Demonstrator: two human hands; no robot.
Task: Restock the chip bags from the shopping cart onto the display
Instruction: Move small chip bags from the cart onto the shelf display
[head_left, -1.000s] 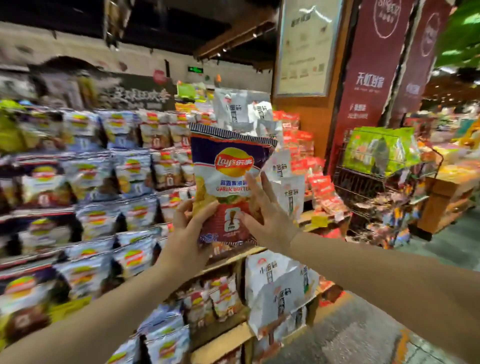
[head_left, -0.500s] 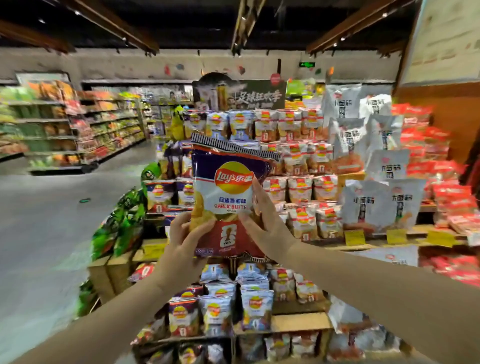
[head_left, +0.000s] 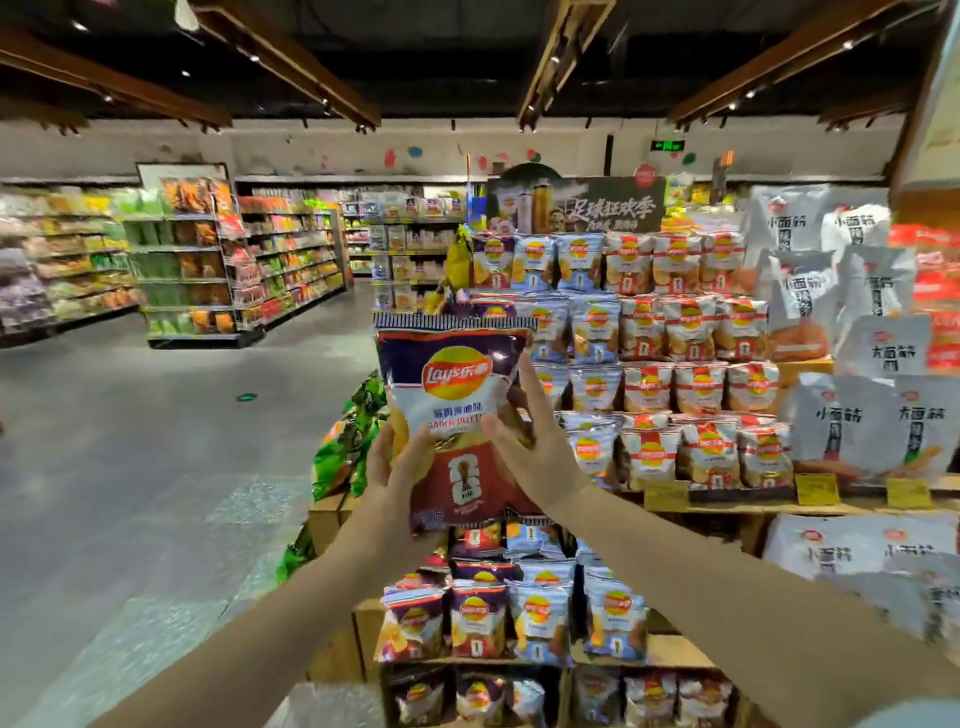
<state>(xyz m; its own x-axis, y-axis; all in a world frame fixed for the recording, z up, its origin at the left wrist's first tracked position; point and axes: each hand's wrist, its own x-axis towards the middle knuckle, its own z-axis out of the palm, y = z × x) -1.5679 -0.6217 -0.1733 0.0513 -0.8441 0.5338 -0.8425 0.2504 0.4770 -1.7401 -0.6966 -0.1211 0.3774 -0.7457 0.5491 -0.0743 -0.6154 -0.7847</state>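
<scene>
I hold a purple, white and red Lay's garlic butter chip bag (head_left: 457, 395) upright at arm's length in front of the tiered chip display (head_left: 670, 374). My left hand (head_left: 400, 483) grips its lower left edge, thumb over the front. My right hand (head_left: 535, 441) holds the right side, thumb on the front and fingers stretched up behind the bag. The bag sits at the display's left end, level with its middle rows. The shopping cart is out of view.
White snack bags (head_left: 878, 358) and red packs (head_left: 935, 291) fill the display's right part. Green bags (head_left: 353, 441) hang off its left corner. More Lay's bags (head_left: 519, 618) stand on the lower shelves. An open grey aisle floor (head_left: 135, 467) lies left, with stocked shelves (head_left: 218, 260) beyond.
My view has swung left from the display's right side to its left end, opening up the aisle. Both hands kept the same hold on the bag.
</scene>
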